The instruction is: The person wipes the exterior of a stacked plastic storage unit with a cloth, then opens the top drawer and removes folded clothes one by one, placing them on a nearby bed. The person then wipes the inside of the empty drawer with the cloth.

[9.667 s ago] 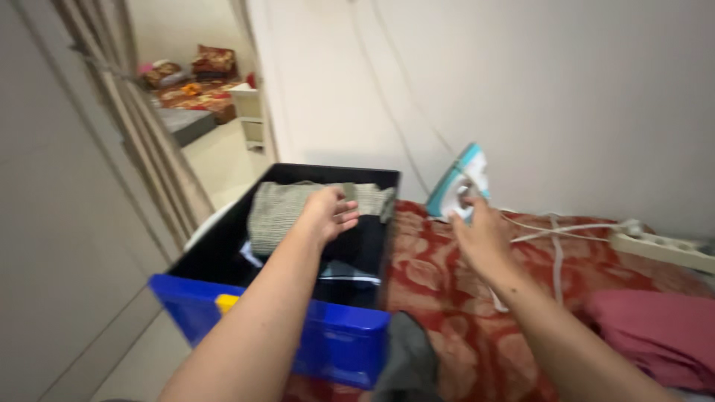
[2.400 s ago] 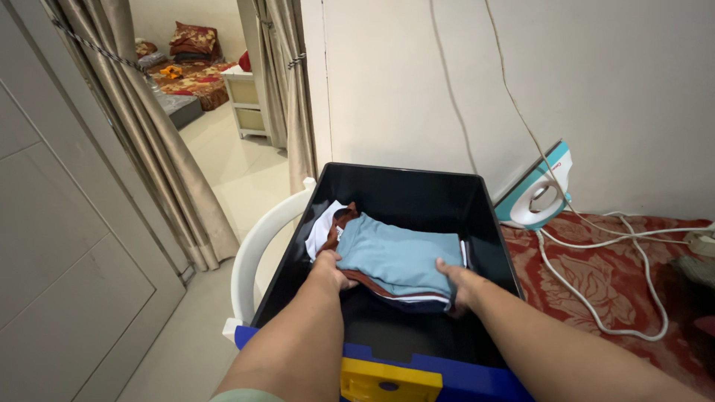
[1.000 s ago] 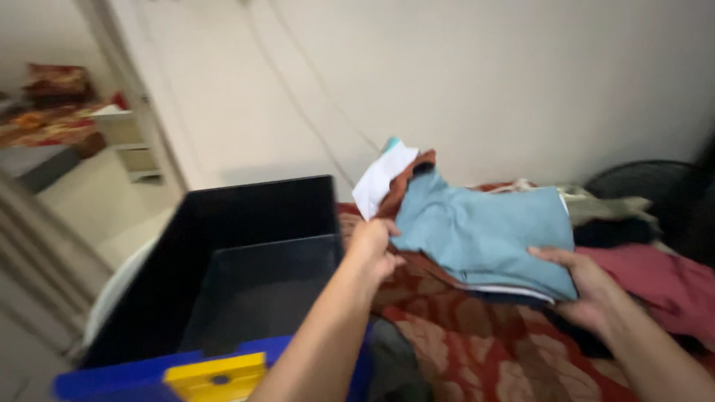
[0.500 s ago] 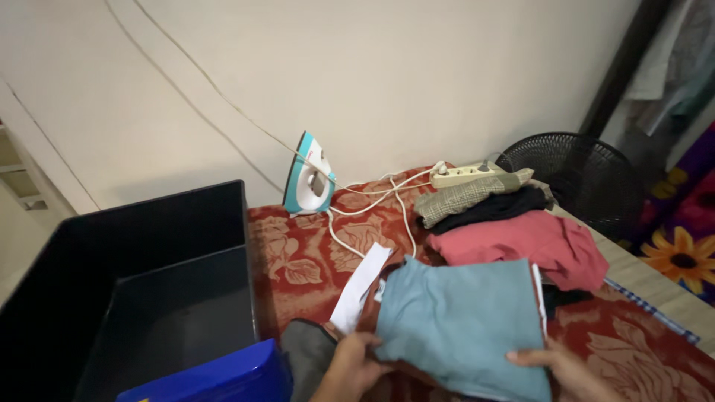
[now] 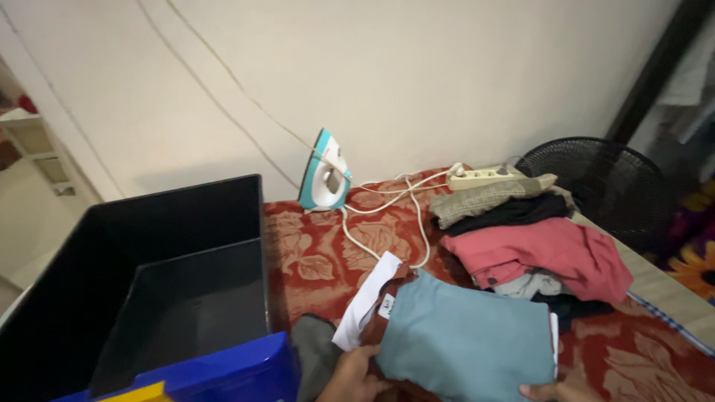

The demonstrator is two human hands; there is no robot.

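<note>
Folded clothes (image 5: 465, 342), a blue piece on top with brown and white ones under it, lie on the red floral cloth (image 5: 313, 257) at the near edge. Left hand (image 5: 354, 376) grips the stack's near left corner, fingers closed on it; right hand (image 5: 555, 391) touches the near right corner, mostly out of frame, so its grip cannot be told. Right and farther sits another clothes pile (image 5: 532, 238). Left stands a black bin (image 5: 141, 290); far, by the wall, an iron (image 5: 325, 173).

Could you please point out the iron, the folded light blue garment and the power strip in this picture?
Iron (image 5: 325, 173), head view, on its white and teal body.
Folded light blue garment (image 5: 469, 344), head view, on the middle of its top face.
Power strip (image 5: 480, 177), head view, on its cream casing.
</note>
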